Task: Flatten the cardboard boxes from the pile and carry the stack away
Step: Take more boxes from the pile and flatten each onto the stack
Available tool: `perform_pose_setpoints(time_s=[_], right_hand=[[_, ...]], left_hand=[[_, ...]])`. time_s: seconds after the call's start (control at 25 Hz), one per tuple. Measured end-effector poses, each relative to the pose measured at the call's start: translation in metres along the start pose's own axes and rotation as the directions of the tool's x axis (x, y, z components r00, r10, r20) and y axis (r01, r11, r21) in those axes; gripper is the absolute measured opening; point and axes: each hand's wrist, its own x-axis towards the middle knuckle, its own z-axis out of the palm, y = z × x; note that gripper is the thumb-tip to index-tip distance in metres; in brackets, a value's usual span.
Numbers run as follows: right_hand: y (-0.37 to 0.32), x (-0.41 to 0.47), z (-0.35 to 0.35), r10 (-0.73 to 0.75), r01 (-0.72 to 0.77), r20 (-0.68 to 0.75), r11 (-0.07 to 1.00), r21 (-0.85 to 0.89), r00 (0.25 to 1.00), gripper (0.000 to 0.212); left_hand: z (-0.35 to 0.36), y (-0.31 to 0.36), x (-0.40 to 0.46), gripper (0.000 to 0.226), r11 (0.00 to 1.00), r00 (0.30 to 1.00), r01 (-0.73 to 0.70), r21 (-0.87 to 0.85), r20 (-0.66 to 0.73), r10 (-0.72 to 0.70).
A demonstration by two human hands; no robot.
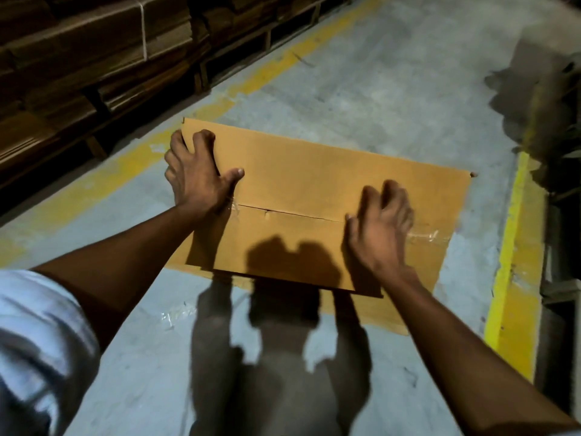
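A brown cardboard box (314,171) fills the middle of the view, its flaps meeting along a seam with scraps of clear tape at both ends. My left hand (196,174) grips the box's far left edge, fingers curled over it and thumb flat on the flap. My right hand (377,229) hovers with curled fingers over the right end of the seam, blurred; whether it touches the cardboard I cannot tell. Another flat cardboard sheet (371,309) lies on the floor under the box, showing at the near right.
Banded stacks of flattened cardboard (94,58) on wooden pallets line the left side. Yellow floor lines (512,278) run along both sides of the grey concrete aisle. Dark, blurred objects (553,121) stand at the right. A scrap of clear tape (176,313) lies on the floor.
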Motion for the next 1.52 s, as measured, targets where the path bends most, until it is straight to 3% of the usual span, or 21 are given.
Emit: perform_pose_setpoints(time_s=[0.08,0.24,0.36,0.44,0.52,0.64,0.76,0.88,1.08,1.2,1.28,1.36,1.44,1.52], right_hand=[[-0.029,-0.016,0.019,-0.1,0.1,0.094,0.995,-0.001,0.991,0.063],[-0.044,-0.018,0.035,-0.099,0.102,0.131,0.995,-0.02,0.986,0.076],[-0.04,-0.013,0.033,-0.096,0.099,0.134,0.995,-0.016,0.986,0.074],[-0.041,-0.009,0.031,-0.09,0.094,0.129,0.995,-0.022,0.987,0.073],[-0.043,-0.009,0.03,-0.085,0.09,0.142,0.996,-0.027,0.986,0.074],[-0.043,-0.009,0.029,-0.085,0.09,0.143,0.996,-0.028,0.986,0.074],[-0.043,-0.009,0.03,-0.084,0.088,0.136,0.996,-0.024,0.987,0.074],[-0.046,-0.006,0.03,-0.088,0.092,0.125,0.995,-0.027,0.988,0.074],[-0.047,-0.01,0.031,-0.086,0.091,0.116,0.995,-0.036,0.989,0.074],[-0.048,-0.011,0.032,-0.074,0.08,0.123,0.996,-0.042,0.99,0.074],[-0.051,-0.01,0.033,-0.062,0.068,0.124,0.997,-0.041,0.99,0.072],[-0.057,-0.012,0.031,-0.124,0.132,0.138,0.99,-0.055,0.983,0.081],[-0.067,-0.018,0.035,-0.229,0.253,0.192,0.961,-0.112,0.954,0.105],[-0.08,-0.026,0.044,-0.273,0.308,0.221,0.941,-0.141,0.936,0.092]], left_hand=[[0.004,0.002,-0.004,0.077,1.0,1.0,-0.022,0.019,0.003,0.022],[0.004,0.004,-0.007,0.072,0.995,1.0,-0.025,0.097,0.01,0.024],[0.001,0.004,-0.034,0.058,0.94,0.969,-0.216,0.265,-0.057,0.239],[0.006,0.0,-0.059,0.051,0.867,0.908,-0.41,0.284,0.04,0.416],[0.014,-0.012,-0.073,0.059,0.787,0.856,-0.516,0.337,0.185,0.482],[0.014,-0.036,-0.072,0.077,0.706,0.84,-0.542,0.456,0.264,0.474],[0.007,-0.056,-0.072,0.079,0.644,0.827,-0.558,0.523,0.29,0.481],[0.001,-0.06,-0.07,0.072,0.686,0.853,-0.52,0.508,0.267,0.449],[0.005,-0.035,-0.064,0.038,0.835,0.885,-0.464,0.295,0.188,0.425],[0.013,-0.024,-0.055,0.032,0.946,0.962,-0.268,0.183,0.104,0.252],[0.019,-0.021,-0.05,0.027,0.967,0.98,-0.193,0.164,0.07,0.184],[0.023,-0.019,-0.047,0.014,0.973,0.98,-0.199,0.119,0.055,0.193],[0.023,-0.018,-0.046,0.009,0.974,0.976,-0.218,0.061,0.034,0.216],[0.009,-0.023,-0.038,0.013,0.991,0.991,-0.132,0.003,-0.012,0.133]])
